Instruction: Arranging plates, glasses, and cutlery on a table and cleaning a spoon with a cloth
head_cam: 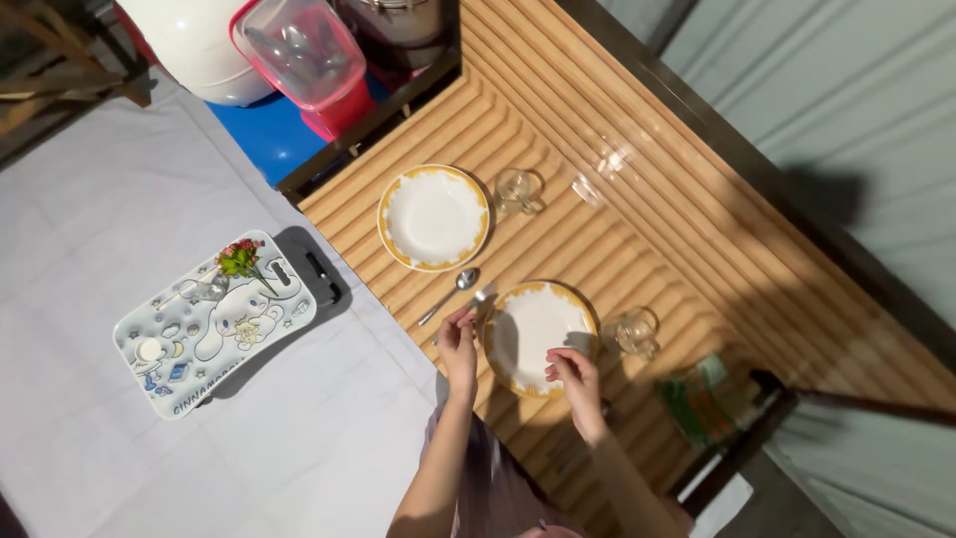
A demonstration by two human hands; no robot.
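A white plate with a yellow rim lies on the ribbed wooden table right in front of me. My left hand is at its left edge, fingertips pinched on a small silver utensil that lies against the rim. My right hand rests on the plate's near right rim with loosely curled fingers and nothing in it. A silver spoon lies just left of the utensil. A glass cup stands right of the plate. Farther away are a second yellow-rimmed plate and another glass cup.
To the left, on a white cloth, lies a pale blue cartoon tray with a small flower sprig. At the far edge are a pink-lidded clear box of cutlery, a white appliance and a metal pot. A green packet sits near my right.
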